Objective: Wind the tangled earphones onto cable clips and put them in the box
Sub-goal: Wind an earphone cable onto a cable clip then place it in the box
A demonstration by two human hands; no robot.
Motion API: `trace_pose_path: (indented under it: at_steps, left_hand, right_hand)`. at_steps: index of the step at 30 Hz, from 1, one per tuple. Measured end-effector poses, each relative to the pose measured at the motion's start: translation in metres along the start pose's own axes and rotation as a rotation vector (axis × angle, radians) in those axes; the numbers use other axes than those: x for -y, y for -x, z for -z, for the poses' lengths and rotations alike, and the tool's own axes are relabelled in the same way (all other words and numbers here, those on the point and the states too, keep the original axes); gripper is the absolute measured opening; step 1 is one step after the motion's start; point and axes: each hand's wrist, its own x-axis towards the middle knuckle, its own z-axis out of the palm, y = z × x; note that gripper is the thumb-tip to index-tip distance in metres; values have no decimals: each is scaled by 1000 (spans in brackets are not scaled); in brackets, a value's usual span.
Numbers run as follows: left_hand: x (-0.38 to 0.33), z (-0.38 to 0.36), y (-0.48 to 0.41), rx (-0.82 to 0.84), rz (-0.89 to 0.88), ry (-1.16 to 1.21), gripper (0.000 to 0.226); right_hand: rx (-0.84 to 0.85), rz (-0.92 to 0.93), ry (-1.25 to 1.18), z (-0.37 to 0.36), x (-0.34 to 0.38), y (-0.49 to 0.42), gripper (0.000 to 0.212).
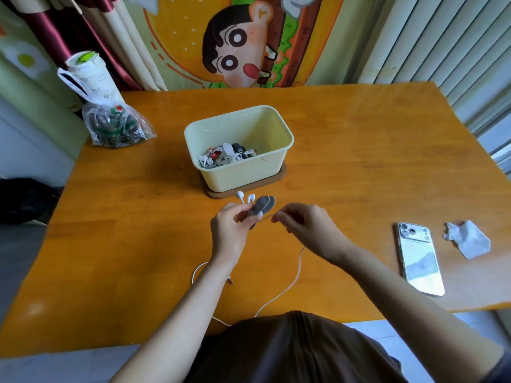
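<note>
table point(359, 150): glossy wood | box point(243, 175): smooth matt plastic | phone point(420, 261): glossy | bag point(116, 125): clear crinkled plastic

Left hand: your left hand point(232, 226) grips the grey cable clip point(264, 204), with the white earbuds point(245, 197) just above.
Right hand: your right hand point(307, 228) pinches the cable point(291, 283) beside the clip.
Cable: the slack trails over the counter point(359, 161) towards you.
Box: the cream box point(243, 176) is open and holds a heap of earphones.
Right side: phone point(420, 258), crumpled paper point(468, 240).
</note>
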Motion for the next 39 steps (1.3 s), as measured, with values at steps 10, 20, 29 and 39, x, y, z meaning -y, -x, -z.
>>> trace_pose_path:
  at_steps: [10,20,29,39]
  left_hand:
    - [-16,6,14,464,29,309,24]
    - [-42,8,8,185,340,1029,17]
    - [-29,4,0,-55,443,874,19]
    - [-3,11,1,154,49,121,25]
  right_hand:
    - [-104,-17,45,30,-20,-24,23]
    - [-163,-69,-234,-17,-15,-6,34]
    - [28,30,-54,-38,-2,8,24]
    - [-15,57,63,23,9,-14,23]
